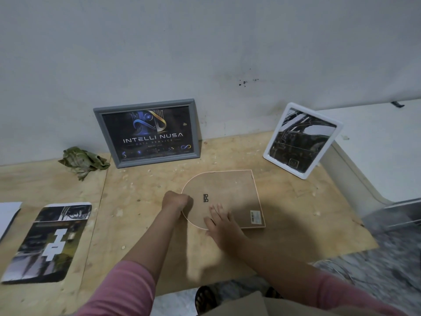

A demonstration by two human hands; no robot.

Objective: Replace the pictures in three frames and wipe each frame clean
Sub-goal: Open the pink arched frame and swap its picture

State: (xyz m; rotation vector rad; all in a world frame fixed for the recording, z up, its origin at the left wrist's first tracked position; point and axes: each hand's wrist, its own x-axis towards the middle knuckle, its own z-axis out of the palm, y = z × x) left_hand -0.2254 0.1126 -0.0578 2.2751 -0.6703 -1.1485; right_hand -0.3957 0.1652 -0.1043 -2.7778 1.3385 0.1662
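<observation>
Left hand [176, 200] curled at the rounded left edge of the arch-shaped frame [224, 198], apparently gripping that rim; fingertips hidden, so grip is a judgement. Right hand [219, 221] flat, fingers straight and together, pressing on the brown backing near the front edge. Frame lies face down mid-table, small metal hanger [206, 198] and a sticker label [256, 217] on the back.

Left to right on the plywood table [141, 201]: white sheet corner [9, 213] cut off at the edge; loose arch-cut print [49, 241] lying flat, well apart from the frame; crumpled green cloth [83, 161] by the wall; grey frame [148, 132] with the Intelli Nusa poster leaning on the wall; arch frame; white frame [303, 140] leaning at the right, dark picture inside.

Risks: prying the backing at the edge while the right hand presses down could crack the board or the glazing underneath. Sliding the frame face down over the gritty table could scratch the front. Print near the table edge could be knocked off.

Hard to tell: backing tabs not visible, whether a picture is inside, and the grey blurred object [391, 215] at far right.
</observation>
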